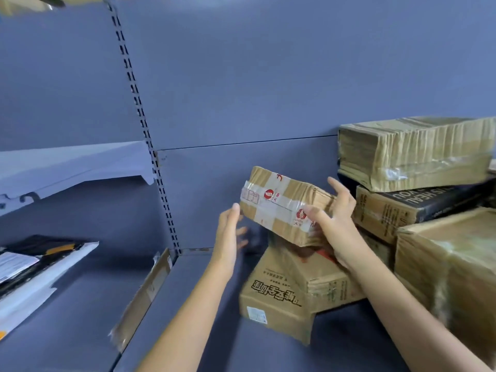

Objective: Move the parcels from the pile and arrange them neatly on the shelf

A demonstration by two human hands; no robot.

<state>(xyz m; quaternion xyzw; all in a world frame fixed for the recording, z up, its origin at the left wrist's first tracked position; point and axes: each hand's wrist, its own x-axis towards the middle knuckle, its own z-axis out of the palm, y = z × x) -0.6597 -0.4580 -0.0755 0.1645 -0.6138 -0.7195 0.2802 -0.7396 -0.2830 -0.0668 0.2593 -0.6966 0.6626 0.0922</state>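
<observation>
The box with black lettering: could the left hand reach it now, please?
Probably yes: the left hand is open, and the box with black lettering lies uncovered just below it.

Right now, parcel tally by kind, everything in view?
Brown cardboard boxes: 5, one held in the right hand
Flat cardboard parcel: 1
White plastic mailer: 1
Black plastic mailer: 1
Total: 8
A possible sixth box is too hidden to count.

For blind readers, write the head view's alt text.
The right hand grips a small taped parcel over a larger box on a blue-grey shelf; the left hand touches its other end. More parcels are stacked at right.
</observation>
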